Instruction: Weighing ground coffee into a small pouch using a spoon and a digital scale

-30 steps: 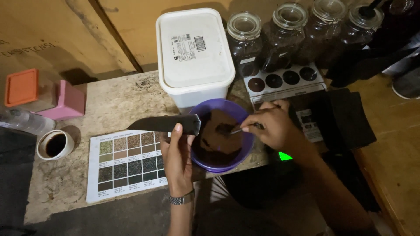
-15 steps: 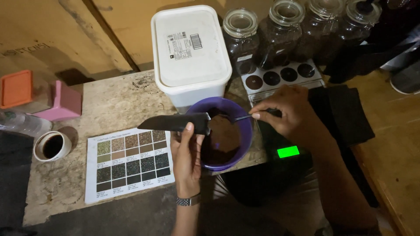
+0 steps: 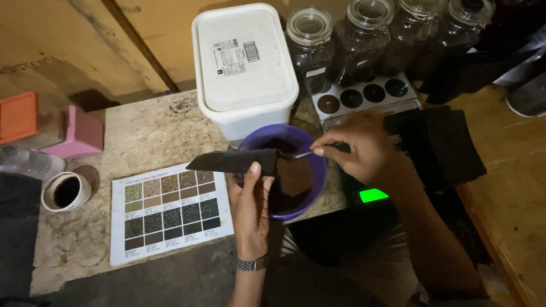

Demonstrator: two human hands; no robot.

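My left hand (image 3: 252,207) pinches a flat black card (image 3: 230,161) and holds it level over the left rim of a purple bowl (image 3: 315,185) that has dark brown grounds in it. My right hand (image 3: 359,146) grips a thin metal spoon (image 3: 302,154) whose tip reaches over the bowl toward the card's right end. A metal watch sits on my left wrist. A printed chart of brown colour swatches (image 3: 169,211) lies on the stone tabletop (image 3: 139,133) just left of my left hand.
A large white lidded tub (image 3: 244,65) stands behind the bowl. Several glass jars of dark grounds (image 3: 352,42) line the back right, with a tray of round dark samples (image 3: 364,94) before them. A cup of dark liquid (image 3: 65,192), pink block (image 3: 82,135) and green-lit display (image 3: 373,195) are nearby.
My right hand with the spoon has lifted out of the bowl and moved right, then brought the spoon tip toward the card. My left hand keeps the card over the rim.
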